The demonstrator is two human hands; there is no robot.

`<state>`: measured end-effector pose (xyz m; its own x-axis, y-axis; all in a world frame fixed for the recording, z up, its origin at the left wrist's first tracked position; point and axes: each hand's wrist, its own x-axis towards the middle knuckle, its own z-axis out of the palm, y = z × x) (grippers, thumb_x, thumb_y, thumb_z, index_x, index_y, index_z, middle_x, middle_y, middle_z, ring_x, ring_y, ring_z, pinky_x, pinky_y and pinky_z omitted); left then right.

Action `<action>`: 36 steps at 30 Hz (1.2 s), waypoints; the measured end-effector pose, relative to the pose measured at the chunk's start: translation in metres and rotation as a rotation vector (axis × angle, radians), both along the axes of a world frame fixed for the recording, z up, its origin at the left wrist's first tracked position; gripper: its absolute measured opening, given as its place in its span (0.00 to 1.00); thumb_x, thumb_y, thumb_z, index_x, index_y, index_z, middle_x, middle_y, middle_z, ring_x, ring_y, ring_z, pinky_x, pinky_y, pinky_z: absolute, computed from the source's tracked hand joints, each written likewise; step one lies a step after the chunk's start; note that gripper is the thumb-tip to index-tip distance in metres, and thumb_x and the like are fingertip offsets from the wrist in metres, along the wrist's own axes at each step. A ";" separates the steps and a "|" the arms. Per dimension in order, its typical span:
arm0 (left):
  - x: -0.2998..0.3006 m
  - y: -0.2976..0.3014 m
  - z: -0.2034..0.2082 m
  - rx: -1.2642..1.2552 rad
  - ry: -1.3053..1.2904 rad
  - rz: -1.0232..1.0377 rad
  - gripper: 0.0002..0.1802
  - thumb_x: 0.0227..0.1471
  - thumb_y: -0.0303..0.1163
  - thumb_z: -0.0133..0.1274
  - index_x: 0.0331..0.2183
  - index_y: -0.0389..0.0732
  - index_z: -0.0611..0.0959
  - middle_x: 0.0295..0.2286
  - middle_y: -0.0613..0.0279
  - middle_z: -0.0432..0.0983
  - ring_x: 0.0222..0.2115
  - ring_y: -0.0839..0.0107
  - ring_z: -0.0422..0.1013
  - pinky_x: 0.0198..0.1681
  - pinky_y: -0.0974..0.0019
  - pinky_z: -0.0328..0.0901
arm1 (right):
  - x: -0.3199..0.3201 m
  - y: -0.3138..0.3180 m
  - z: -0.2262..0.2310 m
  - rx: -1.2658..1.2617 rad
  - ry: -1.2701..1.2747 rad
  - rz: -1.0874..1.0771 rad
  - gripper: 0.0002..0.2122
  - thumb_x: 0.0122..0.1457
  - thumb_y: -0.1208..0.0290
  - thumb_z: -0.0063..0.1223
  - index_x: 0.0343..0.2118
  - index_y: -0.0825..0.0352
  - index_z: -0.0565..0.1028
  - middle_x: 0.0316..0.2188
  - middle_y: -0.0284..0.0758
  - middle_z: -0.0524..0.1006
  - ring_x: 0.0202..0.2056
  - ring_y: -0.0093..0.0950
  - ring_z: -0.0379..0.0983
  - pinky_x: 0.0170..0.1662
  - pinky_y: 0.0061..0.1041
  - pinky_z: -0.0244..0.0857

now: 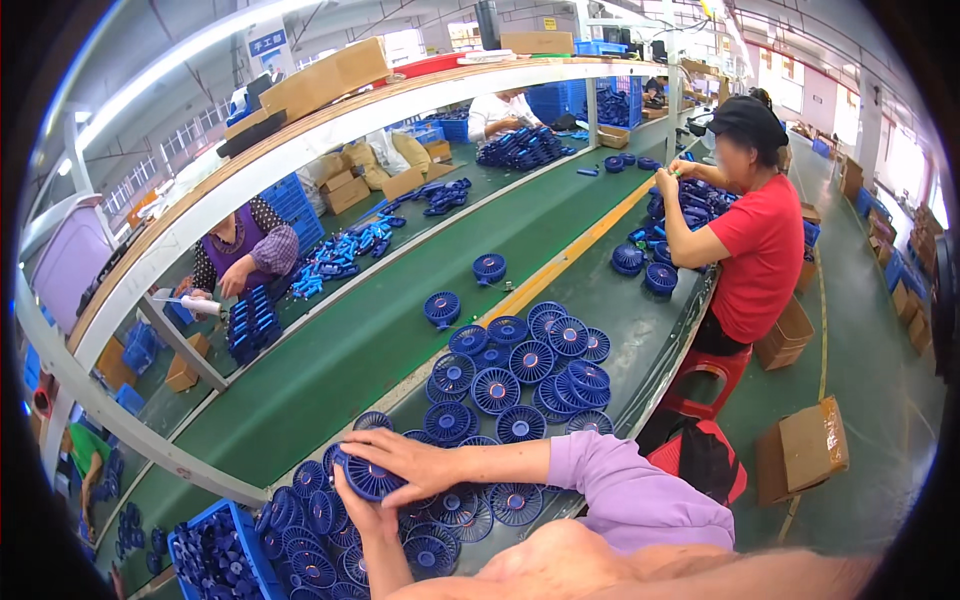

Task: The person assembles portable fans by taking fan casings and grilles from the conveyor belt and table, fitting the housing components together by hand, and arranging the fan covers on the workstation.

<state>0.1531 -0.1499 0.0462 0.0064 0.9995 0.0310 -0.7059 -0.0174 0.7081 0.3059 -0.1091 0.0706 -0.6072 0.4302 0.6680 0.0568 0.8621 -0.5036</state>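
Note:
Both my hands are closed round one round, dark blue fan head with a slatted grille. My left hand grips it from below and the near side. Across its top and far edge lies my right hand, its arm coming in from the right in a lilac sleeve. Right beside them, many loose blue fan grilles lie heaped on the green bench, and more blue fan parts are piled to the left and below my wrists.
A blue crate of small dark parts stands at lower left. A green conveyor belt runs beyond the bench, carrying several fan heads. A white-framed shelf spans overhead. A co-worker in red sits up the bench at right; cardboard boxes stand behind.

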 end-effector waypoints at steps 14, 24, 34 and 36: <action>0.027 -0.020 -0.008 0.324 0.742 0.833 0.32 0.60 0.47 0.35 0.56 0.32 0.58 0.53 0.45 0.60 0.54 0.55 0.61 0.56 0.54 0.58 | -0.042 -0.017 -0.010 -0.618 0.321 0.378 0.33 0.63 0.51 0.39 0.62 0.70 0.47 0.60 0.41 0.57 0.63 0.32 0.50 0.65 0.31 0.41; 0.022 -0.010 -0.016 0.136 0.911 0.404 0.36 0.57 0.26 0.45 0.62 0.39 0.49 0.61 0.50 0.46 0.62 0.56 0.48 0.62 0.52 0.47 | -0.034 0.129 -0.066 -0.539 0.214 -0.224 0.27 0.60 0.46 0.44 0.47 0.70 0.72 0.41 0.40 0.74 0.42 0.31 0.70 0.45 0.31 0.67; 0.026 -0.046 -0.022 0.520 1.580 0.408 0.17 0.48 0.24 0.53 0.43 0.40 0.77 0.53 0.49 0.64 0.58 0.48 0.54 0.59 0.48 0.50 | 0.067 0.199 -0.051 -0.334 -0.003 -0.665 0.29 0.47 0.54 0.60 0.48 0.70 0.71 0.45 0.50 0.74 0.49 0.44 0.69 0.54 0.36 0.62; 0.027 -0.046 -0.031 0.550 1.637 0.385 0.18 0.46 0.26 0.55 0.43 0.42 0.77 0.53 0.51 0.64 0.58 0.47 0.53 0.59 0.44 0.48 | 0.096 0.198 -0.052 -0.157 -0.077 -0.704 0.29 0.46 0.55 0.61 0.49 0.68 0.71 0.47 0.51 0.72 0.50 0.46 0.67 0.55 0.38 0.60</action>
